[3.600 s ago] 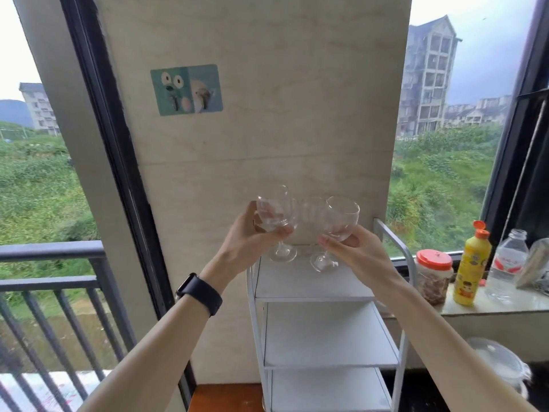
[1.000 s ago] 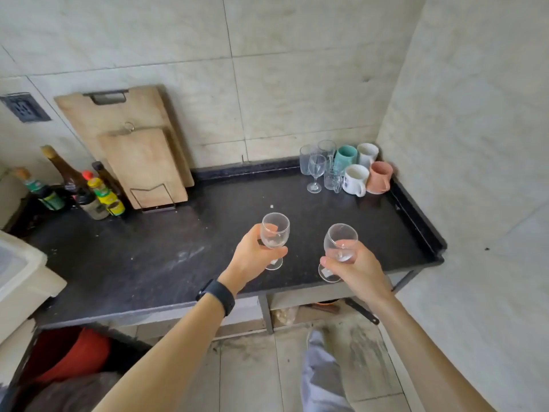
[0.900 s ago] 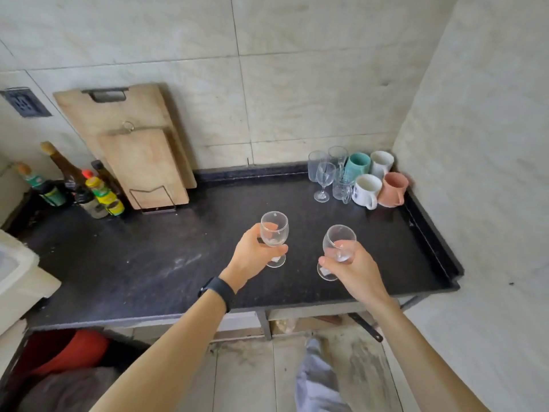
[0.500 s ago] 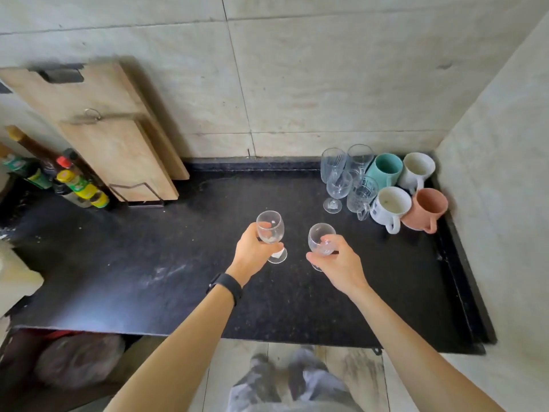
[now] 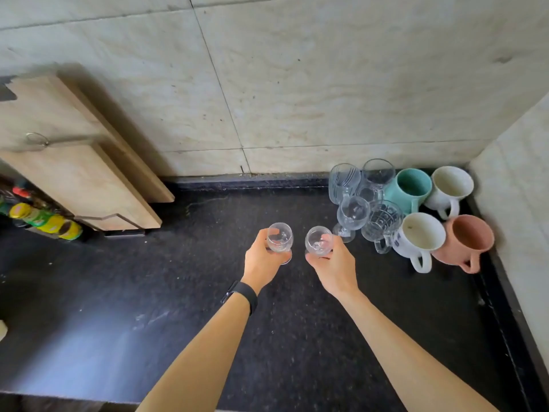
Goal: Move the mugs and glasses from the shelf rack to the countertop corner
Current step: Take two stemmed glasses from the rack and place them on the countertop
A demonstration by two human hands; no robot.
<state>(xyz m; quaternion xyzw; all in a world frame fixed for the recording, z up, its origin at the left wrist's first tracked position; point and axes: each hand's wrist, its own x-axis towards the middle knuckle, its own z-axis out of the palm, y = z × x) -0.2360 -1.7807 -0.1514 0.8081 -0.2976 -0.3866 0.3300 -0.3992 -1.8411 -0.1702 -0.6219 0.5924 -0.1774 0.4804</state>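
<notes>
While each grip holds stem glass upright over dark table (image 5: 148,307), cannot tell if feet touch down.

- Left grip (image 5: 263,260): fingers curled round bowl of left glass (image 5: 279,238).
- Right grip (image 5: 332,264): fingers curled round bowl of right glass (image 5: 318,241).
- Stems vertical, rims up.
- Corner cluster, glasses plus mugs (image 5: 421,233), lies right and forward of both grips.
- Right grip nearer; its glass just beside standing stem glass (image 5: 353,212).
- Likely order: right glass into spot left of cluster, left glass beside it.
- Risk: glass knocking glass.

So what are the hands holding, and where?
The left hand grips one small clear stemmed glass by its bowl; the right hand grips a second stemmed glass likewise.
</notes>
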